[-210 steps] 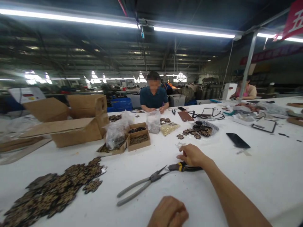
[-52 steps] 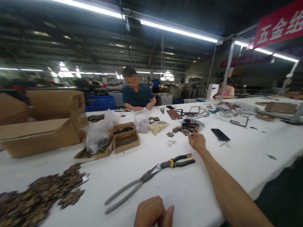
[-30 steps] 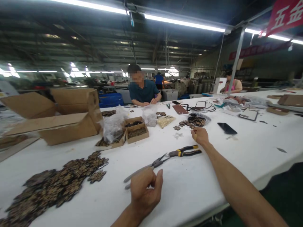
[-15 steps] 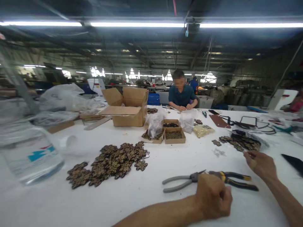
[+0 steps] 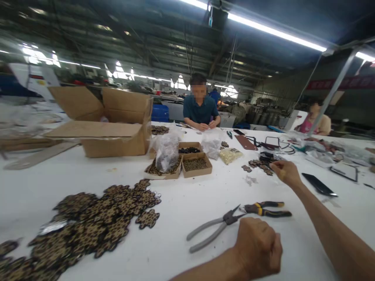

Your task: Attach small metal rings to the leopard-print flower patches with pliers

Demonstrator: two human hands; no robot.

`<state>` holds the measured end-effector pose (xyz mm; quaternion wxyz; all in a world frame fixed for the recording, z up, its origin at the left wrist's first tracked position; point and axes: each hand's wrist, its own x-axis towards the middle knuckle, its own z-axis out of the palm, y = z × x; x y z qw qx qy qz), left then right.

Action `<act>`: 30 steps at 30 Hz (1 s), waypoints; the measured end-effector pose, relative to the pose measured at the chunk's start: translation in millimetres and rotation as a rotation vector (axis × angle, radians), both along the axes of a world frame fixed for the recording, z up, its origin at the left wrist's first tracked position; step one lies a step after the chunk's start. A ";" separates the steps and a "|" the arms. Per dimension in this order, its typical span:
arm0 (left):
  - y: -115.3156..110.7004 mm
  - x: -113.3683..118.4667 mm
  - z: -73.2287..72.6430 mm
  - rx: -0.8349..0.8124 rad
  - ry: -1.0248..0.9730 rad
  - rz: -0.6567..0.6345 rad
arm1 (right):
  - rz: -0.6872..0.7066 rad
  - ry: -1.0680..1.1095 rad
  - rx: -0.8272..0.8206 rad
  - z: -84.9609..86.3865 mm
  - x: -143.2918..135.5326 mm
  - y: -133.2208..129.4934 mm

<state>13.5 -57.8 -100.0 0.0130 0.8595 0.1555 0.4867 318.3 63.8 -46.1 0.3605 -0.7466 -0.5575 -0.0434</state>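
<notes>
My left hand (image 5: 259,244) is curled into a fist just above the near table, and whatever its fingers hold is hidden. Right beyond it lie grey-handled pliers (image 5: 224,223) with jaws spread, and black-and-yellow pliers (image 5: 265,208). My right hand (image 5: 285,171) reaches forward, its fingertips pinched together at the edge of a small pile of flower-shaped leopard-print pieces (image 5: 262,167). Too little shows to tell what is between those fingertips. A larger heap of leopard-print flower pieces (image 5: 96,222) spreads over the table's left side, with one loose flower piece (image 5: 148,219) beside it.
An open cardboard box (image 5: 117,142) stands at the back left. Shallow cartons of small metal parts (image 5: 196,164) sit mid-table near plastic bags (image 5: 167,152) and a yellowish packet (image 5: 231,155). A black phone-like slab (image 5: 319,184) lies right. A co-worker (image 5: 200,105) sits opposite.
The view has turned right and tilted, so the heap and box appear nearer and further left. My right hand stays at the small pile; my left fist stays by the pliers.
</notes>
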 end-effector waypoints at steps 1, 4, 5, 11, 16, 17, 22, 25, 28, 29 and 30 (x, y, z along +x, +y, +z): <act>0.5 -0.8 2.7 -0.008 -0.009 -0.013 | -0.017 -0.003 -0.012 1.6 3.4 2.7; 1.2 -1.9 6.8 -0.033 -0.042 -0.033 | -0.076 -0.011 -0.023 -8.9 13.7 4.2; 1.2 -1.9 7.2 -0.043 -0.053 -0.035 | -0.099 -0.013 -0.025 -16.1 17.1 2.8; 0.7 -0.1 13.1 -0.093 -0.090 -0.059 | -0.167 -0.026 -0.099 -55.0 39.1 -5.9; 1.3 3.2 20.5 -0.117 -0.084 -0.070 | -0.169 -0.041 -0.172 -54.9 48.6 14.7; 1.5 3.9 20.9 -0.125 -0.084 -0.066 | -0.174 -0.032 -0.196 -53.7 48.7 21.8; 3.8 5.2 19.4 -0.154 -0.049 -0.050 | -0.265 0.056 -0.347 -50.0 48.1 57.6; 5.7 5.5 18.5 -0.162 -0.030 -0.034 | -0.344 0.114 -0.404 -46.5 48.7 73.1; 5.3 6.3 19.0 -0.155 -0.027 -0.033 | -0.423 0.152 -0.420 -42.6 46.3 83.0; 4.7 6.6 19.3 -0.158 -0.028 -0.034 | -0.444 0.160 -0.419 -41.7 44.6 85.0; 4.0 6.8 19.5 -0.163 -0.031 -0.034 | -0.457 0.165 -0.415 -41.2 42.6 86.3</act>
